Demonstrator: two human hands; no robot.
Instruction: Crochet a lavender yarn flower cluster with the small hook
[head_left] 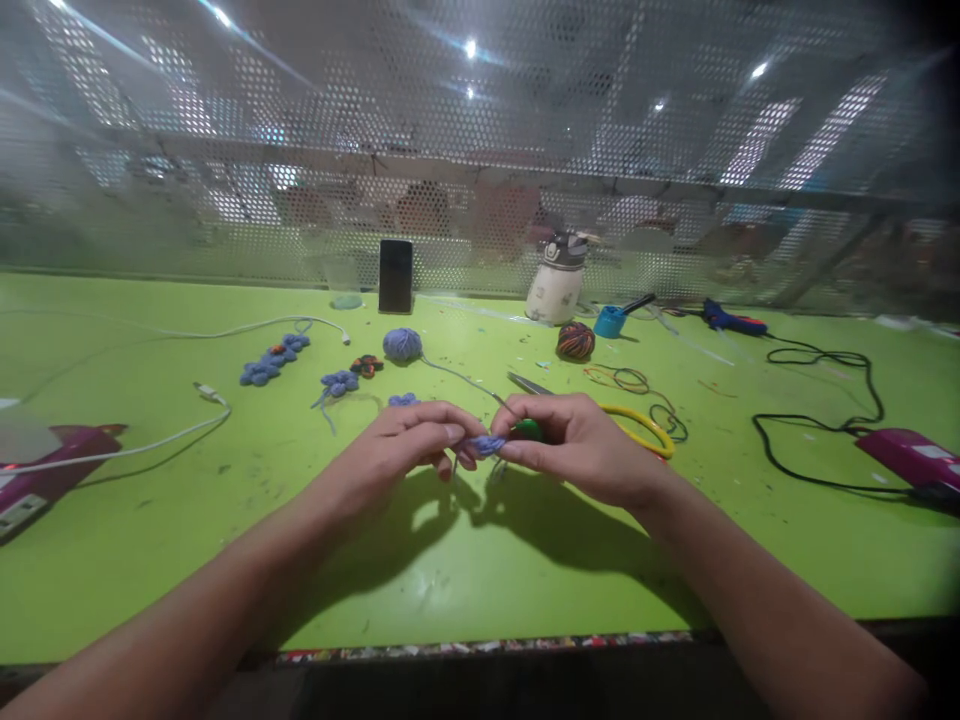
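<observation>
Between my hands is a small purple-blue crocheted piece (pixel 486 444), low over the table. The thumb and fingers of my left hand (pixel 420 438) pinch its left end. My right hand (pixel 574 440) is closed around a crochet hook with a green handle (pixel 529 430), its fingertips at the right end of the piece. Part of the hook is hidden by the fingers. A strand of yarn runs from the purple-blue yarn ball (pixel 402 345) to my right fingers. Just beyond my left hand lies another purple-blue crocheted flower (pixel 403 399), partly covered.
Further crocheted flowers (pixel 339 382) and a flower strip (pixel 274 360) lie left. Yellow-handled scissors (pixel 645 430) are beside my right hand. Behind stand a phone (pixel 395 277), a bottle (pixel 556 285) and a dark multicoloured yarn ball (pixel 576 341). Power strips (pixel 911 462) and cables flank the table.
</observation>
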